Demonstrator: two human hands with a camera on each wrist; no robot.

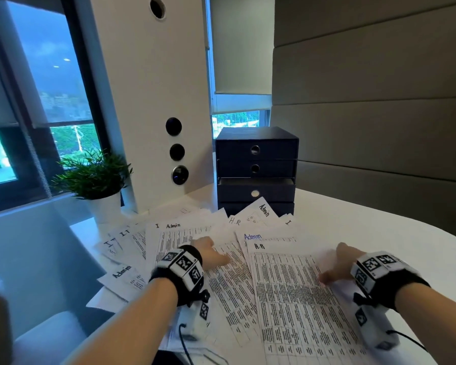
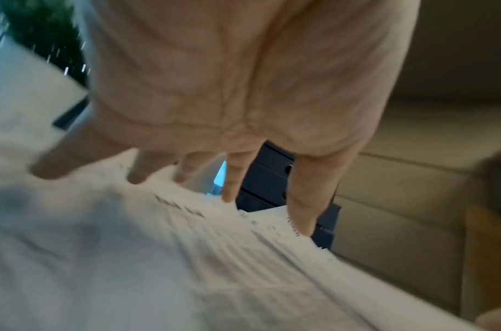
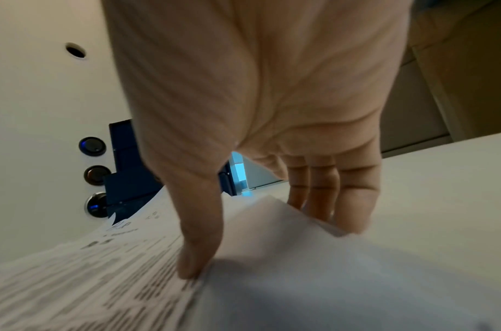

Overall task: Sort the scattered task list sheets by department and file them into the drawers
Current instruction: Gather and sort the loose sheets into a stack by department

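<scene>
Several printed task list sheets, hand-marked Admin, H.R and I.T, lie overlapping on the white table. My left hand rests with spread, straight fingers on an Admin sheet; the left wrist view shows that hand blurred, fingertips touching paper. My right hand holds the right edge of the front H.R sheet. Its thumb presses on the print, and its fingers stand behind the raised edge. The dark blue drawer unit stands behind the sheets, its third drawer slightly out.
A potted green plant stands at the table's back left. Beside it rises a white pillar with round buttons. Windows lie behind, and a padded wall is on the right. Bare table shows to the right of the sheets.
</scene>
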